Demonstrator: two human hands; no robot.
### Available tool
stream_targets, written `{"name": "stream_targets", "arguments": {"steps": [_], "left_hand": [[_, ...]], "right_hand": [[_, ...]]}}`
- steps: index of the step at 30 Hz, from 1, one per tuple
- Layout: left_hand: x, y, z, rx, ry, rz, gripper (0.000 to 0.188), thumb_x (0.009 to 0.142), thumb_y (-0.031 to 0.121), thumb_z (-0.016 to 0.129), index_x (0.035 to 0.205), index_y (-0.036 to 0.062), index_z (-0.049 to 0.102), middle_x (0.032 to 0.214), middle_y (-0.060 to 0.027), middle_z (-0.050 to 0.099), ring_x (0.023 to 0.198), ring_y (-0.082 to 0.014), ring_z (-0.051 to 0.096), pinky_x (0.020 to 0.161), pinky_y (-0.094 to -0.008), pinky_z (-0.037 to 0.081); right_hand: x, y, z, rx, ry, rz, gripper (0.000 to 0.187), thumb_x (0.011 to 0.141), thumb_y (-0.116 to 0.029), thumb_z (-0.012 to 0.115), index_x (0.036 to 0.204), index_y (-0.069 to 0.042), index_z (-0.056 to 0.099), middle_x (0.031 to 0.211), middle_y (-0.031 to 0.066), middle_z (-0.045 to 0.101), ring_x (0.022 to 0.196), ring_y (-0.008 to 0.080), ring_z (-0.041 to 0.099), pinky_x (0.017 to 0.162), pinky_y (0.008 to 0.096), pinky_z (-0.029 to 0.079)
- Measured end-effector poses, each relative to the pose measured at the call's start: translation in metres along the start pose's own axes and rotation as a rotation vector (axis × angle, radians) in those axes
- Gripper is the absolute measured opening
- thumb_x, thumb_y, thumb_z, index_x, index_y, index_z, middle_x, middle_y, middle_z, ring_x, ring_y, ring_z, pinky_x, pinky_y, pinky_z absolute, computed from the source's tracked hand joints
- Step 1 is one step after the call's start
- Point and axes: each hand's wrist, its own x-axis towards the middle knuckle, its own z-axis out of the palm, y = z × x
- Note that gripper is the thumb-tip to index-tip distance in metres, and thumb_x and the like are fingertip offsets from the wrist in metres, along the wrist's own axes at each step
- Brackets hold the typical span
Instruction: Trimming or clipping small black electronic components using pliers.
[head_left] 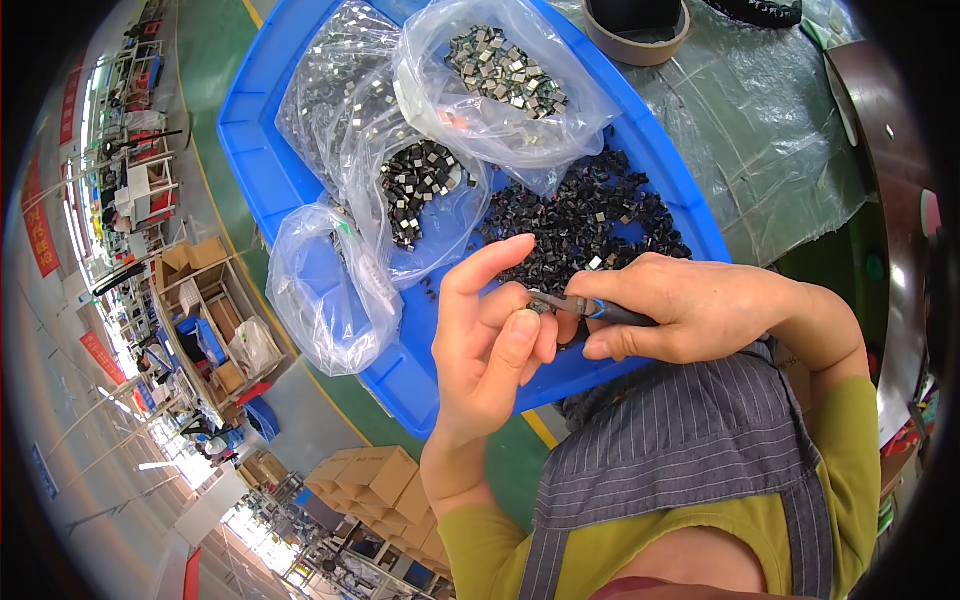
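Note:
My right hand (685, 305) is wrapped round a pair of small pliers (622, 315) with black and blue handles. The jaws point left and meet a tiny part (538, 306), which my left hand (490, 345) pinches between thumb and fingertips; its index finger is stretched up. Fingers and jaws partly cover the part, so its kind is unclear. Beneath both hands lies a blue tray (240, 150). Loose small black pieces (590, 215) are heaped in it, just beyond my hands.
Clear plastic bags in the tray hold small silvery parts (505, 75) and black-and-silver parts (415, 185). A crumpled clear bag (330, 290) rests at the tray's left. A tape roll (640, 30) stands on the plastic-covered table (745, 130). Cardboard boxes (375, 480) are stacked at lower left.

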Motion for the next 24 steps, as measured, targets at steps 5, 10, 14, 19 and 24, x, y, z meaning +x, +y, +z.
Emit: {"name": "stream_targets", "arguments": {"steps": [5,10,14,19,24], "left_hand": [[0.004,0.002,-0.004,0.087,-0.04,-0.015,0.037,0.096,0.014,0.05,0.128,-0.0032,0.042,0.072,-0.0056,0.058,0.054,-0.0054,0.045,0.049,-0.0173,0.035],[0.003,-0.004,-0.009,0.386,-0.045,-0.009,0.009,0.093,0.004,0.053,0.097,-0.0009,0.059,0.074,-0.0081,0.062,0.058,-0.0105,0.056,0.05,-0.0239,0.044],[0.002,-0.016,-0.005,0.831,0.119,0.376,0.007,0.087,-0.002,0.059,0.094,-0.0005,0.058,0.071,-0.0106,0.06,0.055,-0.0171,0.058,0.049,-0.0281,0.045],[0.004,-0.011,-0.006,0.761,0.084,0.291,0.009,0.084,-0.003,0.061,0.093,-0.0009,0.059,0.067,-0.0077,0.06,0.053,-0.0162,0.058,0.048,-0.0281,0.044],[0.007,0.002,-0.02,0.563,-0.093,0.144,0.011,0.091,0.004,0.054,0.087,-0.0033,0.062,0.062,-0.0037,0.059,0.049,-0.0062,0.049,0.045,-0.0195,0.037]], "right_hand": [[-0.002,-0.005,-0.001,-0.13,0.035,0.065,0.033,0.094,-0.03,0.053,0.113,-0.002,0.051,0.097,0.021,0.062,0.093,0.04,0.057,0.083,0.0452,0.044],[-0.001,0.006,0.006,-0.198,0.156,0.005,0.032,0.094,-0.029,0.054,0.113,-0.003,0.052,0.088,0.0193,0.063,0.089,0.0375,0.057,0.081,0.0447,0.044],[0.002,-0.007,0.003,-0.08,0.117,0.111,0.031,0.094,-0.028,0.054,0.113,-0.003,0.052,0.084,0.0177,0.063,0.089,0.0369,0.058,0.079,0.0447,0.044],[0.001,-0.008,0.001,0.059,0.095,0.139,0.034,0.094,-0.03,0.054,0.113,-0.002,0.051,0.082,0.0196,0.062,0.089,0.0384,0.058,0.078,0.0456,0.043],[0.001,0.006,0.005,-0.148,0.097,0.008,0.035,0.094,-0.031,0.053,0.112,-0.001,0.05,0.081,0.0219,0.061,0.087,0.0408,0.058,0.078,0.0471,0.043]]}}
